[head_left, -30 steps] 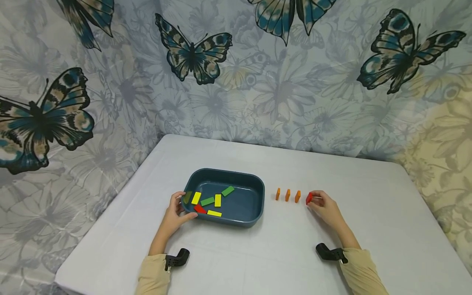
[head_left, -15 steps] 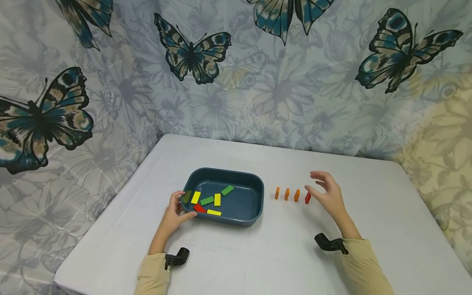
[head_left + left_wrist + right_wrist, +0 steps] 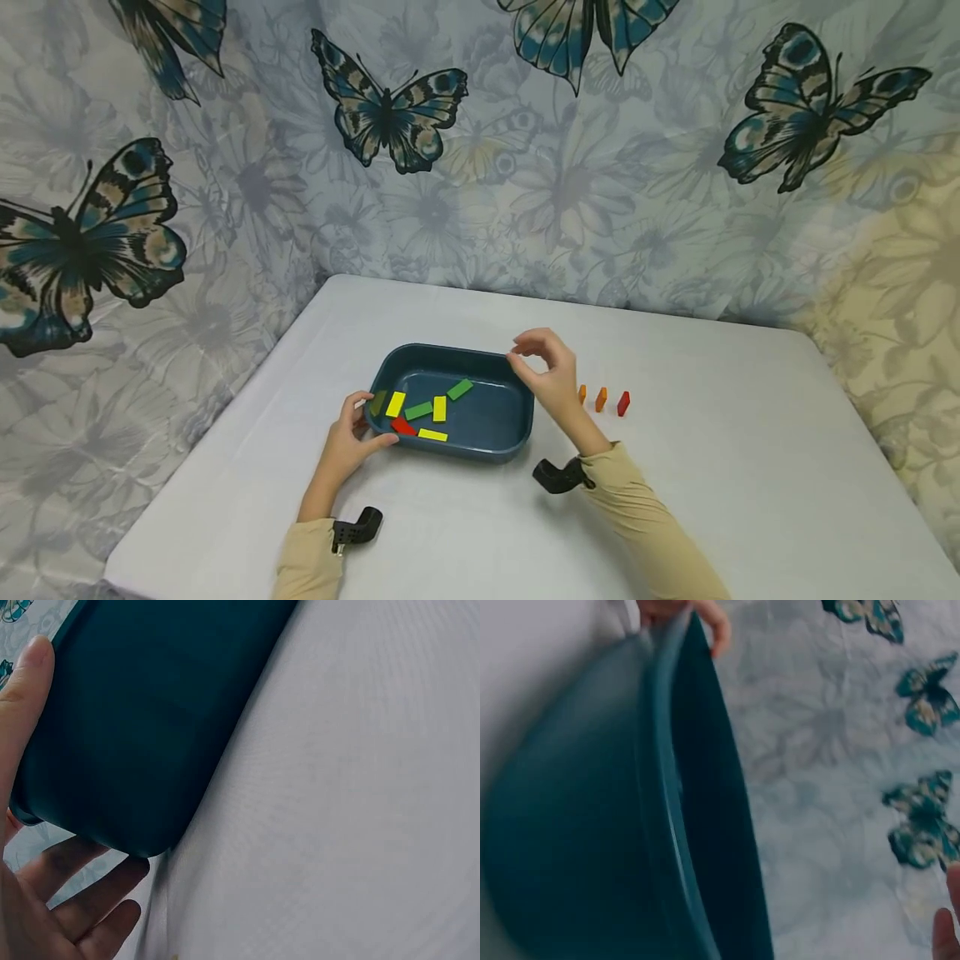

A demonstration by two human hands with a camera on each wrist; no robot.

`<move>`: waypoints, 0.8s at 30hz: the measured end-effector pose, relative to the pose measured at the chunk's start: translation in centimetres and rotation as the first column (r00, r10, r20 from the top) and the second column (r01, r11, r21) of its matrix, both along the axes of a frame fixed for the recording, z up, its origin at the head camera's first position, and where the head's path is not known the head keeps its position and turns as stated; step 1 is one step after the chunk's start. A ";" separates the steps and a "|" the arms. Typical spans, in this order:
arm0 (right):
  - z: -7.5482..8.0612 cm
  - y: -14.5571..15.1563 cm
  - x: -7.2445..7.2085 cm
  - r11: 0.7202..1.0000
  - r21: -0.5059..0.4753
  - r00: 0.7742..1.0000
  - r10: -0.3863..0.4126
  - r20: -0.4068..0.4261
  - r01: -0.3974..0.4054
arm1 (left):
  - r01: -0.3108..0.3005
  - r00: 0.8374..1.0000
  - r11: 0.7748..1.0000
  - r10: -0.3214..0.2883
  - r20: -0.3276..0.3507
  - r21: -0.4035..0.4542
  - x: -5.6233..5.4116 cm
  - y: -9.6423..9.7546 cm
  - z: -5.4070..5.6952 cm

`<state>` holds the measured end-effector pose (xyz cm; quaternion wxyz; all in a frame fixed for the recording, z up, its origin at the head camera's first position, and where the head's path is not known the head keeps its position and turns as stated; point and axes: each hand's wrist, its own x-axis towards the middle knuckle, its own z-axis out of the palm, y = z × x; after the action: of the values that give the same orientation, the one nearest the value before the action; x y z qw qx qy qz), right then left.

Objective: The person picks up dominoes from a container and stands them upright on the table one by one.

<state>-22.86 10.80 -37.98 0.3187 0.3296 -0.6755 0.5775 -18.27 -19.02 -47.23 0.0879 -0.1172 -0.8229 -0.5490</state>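
A dark blue baking dish (image 3: 480, 454) stands on the table, with several yellow, green and red domino-like blocks lying in its left half. My left hand (image 3: 347, 440) holds the dish's near left corner, thumb on the near rim and fingers at the left end; the left wrist view shows the thumb (image 3: 26, 705) against the outer wall. My right hand (image 3: 553, 377), with nothing in its bent, loose fingers, is over the dish's right rim. To its right, two orange blocks (image 3: 602, 399) and a red block (image 3: 624, 404) stand on end in a row, the leftmost partly behind the wrist.
A white cloth covers the table (image 3: 465, 533), which meets a butterfly-patterned wall covering (image 3: 600, 250) behind and at the left. A black wrist camera (image 3: 558, 476) sits on the right sleeve and another camera (image 3: 360, 527) on the left sleeve.
My right hand has let go of the red block, which stands at the row's right end. The hand has then moved left to the dish, hiding one orange block. My left hand stays put.
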 end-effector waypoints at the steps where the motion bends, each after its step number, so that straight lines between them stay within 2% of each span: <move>1: -0.3 -1.0 0.0 1.000 -0.027 1.000 0.003 -0.009 -0.004 | -0.003 1.000 1.000 0.003 -0.001 -0.006 -0.2 -0.1 -0.3; 7: -1.5 -6.3 0.3 0.991 -0.130 1.000 -0.020 0.012 0.022 | -0.003 1.000 0.999 0.003 0.020 -0.035 -1.2 -0.7 -2.3; 11: -2.3 -9.3 0.7 0.993 -0.117 0.991 -0.007 0.130 0.022 | 0.009 1.000 1.000 -0.009 0.005 -0.028 -1.3 -0.7 -2.4; 14: -3.1 -11.0 1.0 0.999 -0.044 0.957 0.043 0.287 -0.032 | 0.021 1.000 1.000 -0.021 -0.010 -0.017 -1.0 -0.5 -1.7; 18: -3.8 -12.3 0.9 0.983 0.089 0.881 0.102 0.462 -0.160 | 0.032 0.999 0.999 -0.033 -0.030 -0.013 -0.3 -0.4 -0.1; 21: -5.4 -12.8 0.1 0.958 0.199 0.863 0.083 0.499 -0.207 | 0.024 0.999 0.999 -0.025 -0.035 -0.026 -0.7 -0.9 -1.0; 24: -7.0 -13.2 -0.7 0.917 0.322 0.866 0.048 0.498 -0.236 | 0.013 0.999 1.000 -0.014 -0.045 -0.024 -1.3 -1.5 -2.4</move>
<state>-23.57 -2.37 -44.97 0.0287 0.2801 -0.8034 0.5247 -19.61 -20.54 -49.65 0.1012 -0.1362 -0.8263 -0.5371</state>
